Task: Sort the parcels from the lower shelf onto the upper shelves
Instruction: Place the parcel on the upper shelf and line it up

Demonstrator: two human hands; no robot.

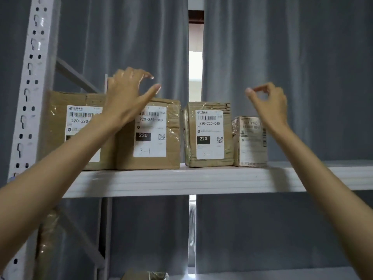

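- Brown taped cardboard parcels [148, 136] with white labels stand in a row on the white metal upper shelf [201, 181], labels outward — likely for reading.
- Left hand [125, 93] spread above them, holding nothing.
- Right hand [270, 102] loosely curled — empty.

leftmost parcel [60, 126]: label part-hidden by left forearm [66, 154]; code reads only "220-220-"
small parcel [249, 141]: print too blurred to read; right edge behind right wrist [276, 126]
bottom parcel [145, 276]: cut off by frame edge
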